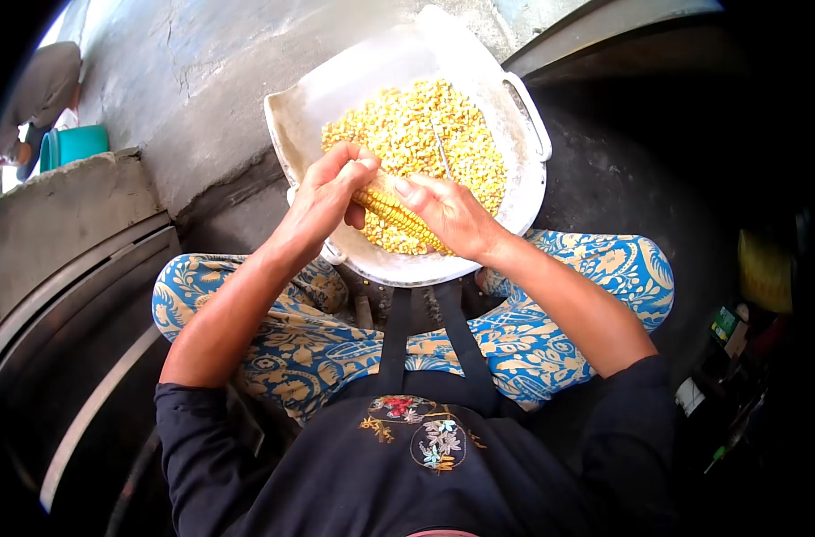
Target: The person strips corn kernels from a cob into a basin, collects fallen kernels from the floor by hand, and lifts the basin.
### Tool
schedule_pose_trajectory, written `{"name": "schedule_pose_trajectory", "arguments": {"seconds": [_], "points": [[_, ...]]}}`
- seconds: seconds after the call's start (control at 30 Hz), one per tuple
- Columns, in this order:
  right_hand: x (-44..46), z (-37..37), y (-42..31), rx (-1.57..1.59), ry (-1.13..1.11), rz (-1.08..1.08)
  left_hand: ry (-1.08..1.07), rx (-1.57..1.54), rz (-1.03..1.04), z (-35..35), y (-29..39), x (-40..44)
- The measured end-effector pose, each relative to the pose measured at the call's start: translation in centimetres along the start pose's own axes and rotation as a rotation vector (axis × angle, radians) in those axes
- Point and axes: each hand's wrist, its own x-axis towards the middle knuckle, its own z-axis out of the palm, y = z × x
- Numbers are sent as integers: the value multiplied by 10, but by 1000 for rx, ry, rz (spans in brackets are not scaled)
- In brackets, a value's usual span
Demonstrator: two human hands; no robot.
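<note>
A corn cob (391, 212) is held between my two hands over a white tub (358, 67). Yellow kernels still cover its lower side, while a pale bare strip shows along the top. My left hand (336, 179) is closed round the cob's upper left end. With the thumb pressed on the cob, my right hand (457, 217) grips its other end. Loose corn kernels (399, 116) fill the tub's bottom below my hands. Among them lies a thin grey stick-like tool (441, 148), its kind unclear.
The tub has a side handle (530, 116) and stands between my knees. A concrete ledge (59, 224) runs along the left, with a teal bucket (78, 146) behind it. Another person (45, 85) is partly visible at upper left. Several small items lie in shadow at right.
</note>
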Motion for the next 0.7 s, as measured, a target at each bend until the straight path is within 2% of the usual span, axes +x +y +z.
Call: {"name": "schedule_pose_trajectory", "arguments": {"seconds": [0.17,0.2,0.27,0.37,0.43,0.5,0.53,0.7], "points": [[7,-2,28,135,50,79,-12,22,26,-1,-3,-1],[6,-4,30,186,29,143,-9,27,95,1,-5,0],[9,-4,30,292,-14,261,-11,50,96,1,0,1],[7,-9,16,396,12,191,45,30,82,-3,-2,3],[9,-14,16,482,-18,235,75,-6,32,-7,-1,5],[10,-20,9,-37,-148,67,129,-3,7,-10,2,4],[4,-15,-2,-97,-64,75,126,-21,-7,-13,1,5],[2,-15,2,-69,-58,28,131,-85,11,-13,-5,7]]}}
